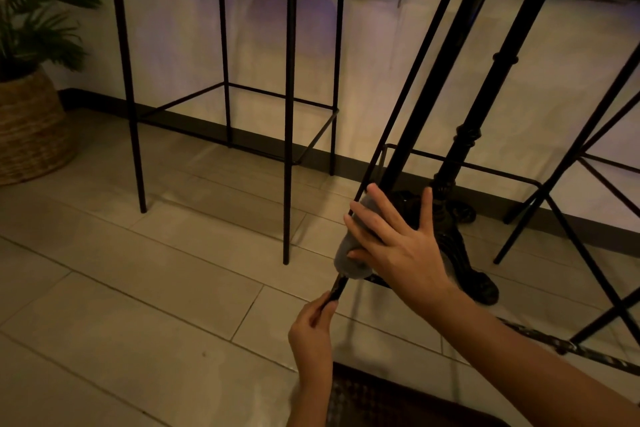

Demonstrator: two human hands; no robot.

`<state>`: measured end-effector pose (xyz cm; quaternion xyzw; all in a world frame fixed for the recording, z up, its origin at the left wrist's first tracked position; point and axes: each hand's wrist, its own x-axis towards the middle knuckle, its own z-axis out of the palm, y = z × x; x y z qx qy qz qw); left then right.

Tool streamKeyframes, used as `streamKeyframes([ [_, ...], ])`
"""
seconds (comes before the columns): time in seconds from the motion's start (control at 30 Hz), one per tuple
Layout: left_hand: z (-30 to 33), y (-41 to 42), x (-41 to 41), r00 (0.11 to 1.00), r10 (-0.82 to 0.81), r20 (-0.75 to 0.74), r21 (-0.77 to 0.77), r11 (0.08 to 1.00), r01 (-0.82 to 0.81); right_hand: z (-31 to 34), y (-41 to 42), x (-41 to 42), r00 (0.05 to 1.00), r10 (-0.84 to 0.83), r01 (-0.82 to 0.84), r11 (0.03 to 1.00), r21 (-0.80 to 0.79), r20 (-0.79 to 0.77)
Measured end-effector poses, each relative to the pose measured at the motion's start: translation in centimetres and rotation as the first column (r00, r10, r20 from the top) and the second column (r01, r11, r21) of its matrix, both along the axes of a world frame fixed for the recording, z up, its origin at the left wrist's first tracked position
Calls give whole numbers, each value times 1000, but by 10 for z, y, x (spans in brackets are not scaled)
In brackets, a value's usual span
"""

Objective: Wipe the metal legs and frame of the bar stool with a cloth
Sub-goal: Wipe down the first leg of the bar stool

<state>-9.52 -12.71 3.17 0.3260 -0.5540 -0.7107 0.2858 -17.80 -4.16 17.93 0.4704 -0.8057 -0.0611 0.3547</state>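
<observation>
A thin black metal leg (408, 97) of a tilted bar stool slants from the upper right down to the lower middle. My left hand (313, 331) grips the leg's lower end, just above the floor. My right hand (398, 243) holds a grey cloth (349, 260) wrapped round the same leg a little higher up, fingers spread over the cloth. The stool's footrest frame (460, 165) runs off to the right behind my right hand. Its seat is a dark mass at the top right.
A second black bar stool (289, 114) stands upright at centre left on the pale plank floor. An ornate black table pedestal (460, 149) stands right behind my right hand. More stool legs (568, 156) cross at right. A potted plant in a wicker basket (31, 128) sits far left.
</observation>
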Motion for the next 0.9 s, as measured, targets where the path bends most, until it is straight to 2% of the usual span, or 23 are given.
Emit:
streamKeyframes([
  [0.23,1,1,0,1000,11,18,-15,1000,-10,-11,5,5,999,20,-18,997,79,-32],
  [0.4,1,1,-1,1000,21,23,-10,1000,-21,7,10,3,997,26,-15,989,150,-69],
  [0.53,1,3,-2,999,41,11,-24,999,-40,6,8,8,999,-26,30,992,123,-29],
  [0.67,2,4,0,1000,23,-4,-51,998,-23,-8,4,12,998,-60,55,986,160,26],
  [0.77,11,8,7,995,86,-50,-129,987,-92,-11,3,12,996,-62,51,984,171,60],
  [0.83,26,13,11,980,154,-130,-177,968,-175,-10,4,11,996,-60,50,985,166,59],
  [0.9,44,17,12,964,150,-220,-245,948,-204,-7,5,11,997,-61,56,989,139,36],
])
